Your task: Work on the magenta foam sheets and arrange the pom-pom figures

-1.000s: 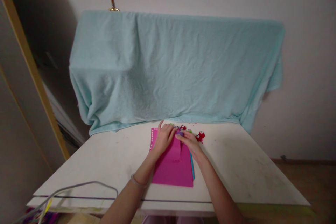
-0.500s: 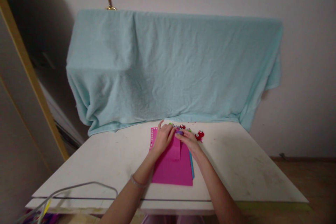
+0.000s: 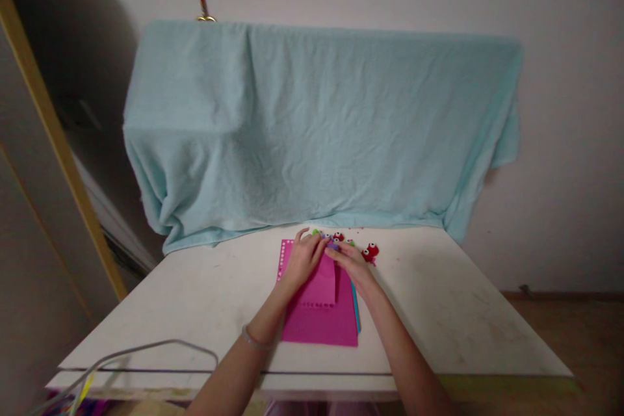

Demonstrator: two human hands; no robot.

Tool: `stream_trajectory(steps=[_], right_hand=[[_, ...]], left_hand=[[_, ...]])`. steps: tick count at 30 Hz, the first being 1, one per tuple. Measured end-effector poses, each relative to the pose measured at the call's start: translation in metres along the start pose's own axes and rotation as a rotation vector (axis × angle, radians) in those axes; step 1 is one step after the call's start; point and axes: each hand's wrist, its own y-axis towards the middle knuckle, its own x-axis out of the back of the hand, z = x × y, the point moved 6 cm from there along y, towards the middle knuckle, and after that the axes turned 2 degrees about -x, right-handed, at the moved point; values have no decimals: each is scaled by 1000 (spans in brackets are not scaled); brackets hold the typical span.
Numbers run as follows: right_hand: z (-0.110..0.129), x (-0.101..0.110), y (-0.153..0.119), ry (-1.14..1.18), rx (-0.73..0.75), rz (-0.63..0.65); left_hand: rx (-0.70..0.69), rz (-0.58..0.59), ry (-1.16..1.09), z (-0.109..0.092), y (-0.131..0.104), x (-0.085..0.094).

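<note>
The purple piece [image 3: 333, 246] is pinched in the right hand [image 3: 353, 262]; the pink strip [image 3: 322, 287] is partly covered by the left hand [image 3: 303, 260], whose grip cannot be determined.

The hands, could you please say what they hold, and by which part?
The right hand pinches a purple object, apparently by its right side; I can't tell for the left hand.

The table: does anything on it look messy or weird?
A little. Dark smudges mark the table on the right, so it looks dirty. A blue strip pokes out past the right edge of the pink sheet, so they look badly lined up.
</note>
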Motion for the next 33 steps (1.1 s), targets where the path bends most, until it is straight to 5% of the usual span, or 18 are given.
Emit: stream_trajectory(steps=[33], right_hand=[[6,0,-3,-21,24,-20]], left_hand=[[11,-11,-7,2,0,3]])
